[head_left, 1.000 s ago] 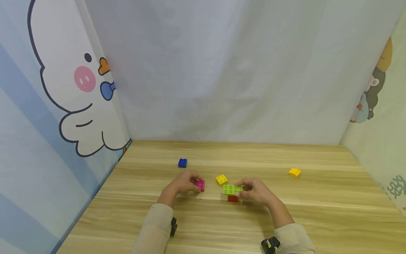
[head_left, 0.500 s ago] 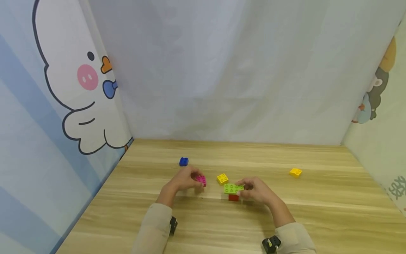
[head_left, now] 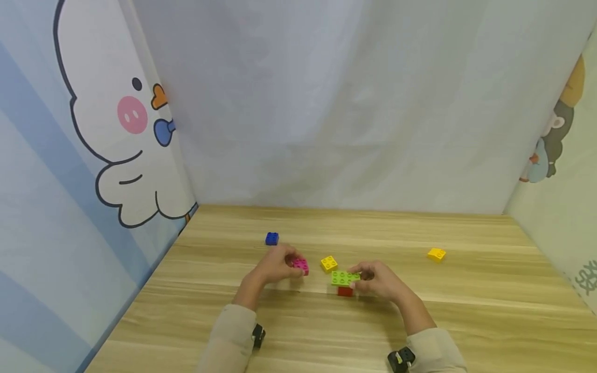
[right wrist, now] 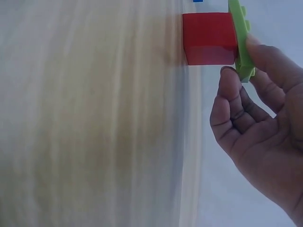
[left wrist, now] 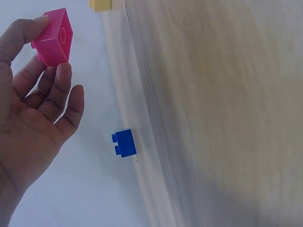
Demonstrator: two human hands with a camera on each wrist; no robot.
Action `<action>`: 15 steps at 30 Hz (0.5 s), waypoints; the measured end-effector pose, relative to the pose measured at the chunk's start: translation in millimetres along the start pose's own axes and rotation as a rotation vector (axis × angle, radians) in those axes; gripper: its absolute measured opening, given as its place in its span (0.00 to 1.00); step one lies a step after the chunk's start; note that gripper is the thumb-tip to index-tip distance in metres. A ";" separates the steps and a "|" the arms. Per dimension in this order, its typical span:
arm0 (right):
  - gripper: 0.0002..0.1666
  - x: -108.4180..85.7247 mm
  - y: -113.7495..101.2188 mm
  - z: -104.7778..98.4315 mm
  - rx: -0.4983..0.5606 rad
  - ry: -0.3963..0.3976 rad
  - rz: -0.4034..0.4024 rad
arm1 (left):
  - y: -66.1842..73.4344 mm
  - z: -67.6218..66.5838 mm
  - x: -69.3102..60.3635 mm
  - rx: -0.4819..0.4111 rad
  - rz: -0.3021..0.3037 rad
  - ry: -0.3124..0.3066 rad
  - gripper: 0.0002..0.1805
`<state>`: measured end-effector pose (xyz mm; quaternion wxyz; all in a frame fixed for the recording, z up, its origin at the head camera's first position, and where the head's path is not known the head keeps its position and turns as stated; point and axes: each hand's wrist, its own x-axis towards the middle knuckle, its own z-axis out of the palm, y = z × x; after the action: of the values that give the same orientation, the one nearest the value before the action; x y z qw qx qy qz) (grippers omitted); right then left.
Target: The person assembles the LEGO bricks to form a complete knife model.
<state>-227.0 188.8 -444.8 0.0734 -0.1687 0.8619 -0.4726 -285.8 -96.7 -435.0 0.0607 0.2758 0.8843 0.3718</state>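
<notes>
pinching a pink brick (head_left: 300, 266) in the left hand (head_left: 275, 265), between thumb and fingers, apparently lifted off the wooden table (head_left: 326, 334), just left of a yellow brick (head_left: 328, 263). with the right hand (head_left: 381, 282), gripping the right end of a green plate (head_left: 342, 278), set on top of a red brick (head_left: 345, 291). seemingly joined so far: only green on red. left separate: pink, yellow, a blue brick (head_left: 272, 239) just beyond the left hand, and a sloped yellow brick (head_left: 436, 254) well apart at far right.

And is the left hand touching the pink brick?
Touching: the left wrist view shows the left hand pinching the pink brick, the thumb on one side.
</notes>
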 end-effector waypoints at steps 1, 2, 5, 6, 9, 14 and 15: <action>0.19 -0.1 0.5 -0.1 0.001 0.001 0.000 | 0.6 0.6 -0.4 0.002 0.009 0.004 0.14; 0.19 0.2 1.2 -0.2 0.002 0.002 0.000 | 1.2 1.2 -0.9 0.002 0.015 0.008 0.15; 0.19 0.5 2.5 -0.3 0.006 0.001 -0.001 | 2.0 2.6 -1.9 0.011 0.036 0.017 0.15; 0.19 0.7 3.1 -0.3 0.006 0.001 -0.003 | 2.1 3.0 -2.1 0.010 0.041 0.020 0.15; 0.19 1.5 4.0 -0.4 0.007 0.004 -0.009 | 3.3 3.2 -2.4 0.001 0.052 0.024 0.15; 0.19 1.0 5.4 0.2 0.014 0.007 -0.016 | 5.7 5.2 -3.2 -0.002 0.087 0.020 0.14; 0.19 0.8 5.5 0.4 0.017 0.006 -0.016 | 5.8 5.8 -3.3 0.002 0.096 0.021 0.14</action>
<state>-228.8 190.9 -449.6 0.0684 -0.1736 0.8565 -0.4812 -278.6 -91.6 -435.5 0.0334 0.3141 0.8710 0.3763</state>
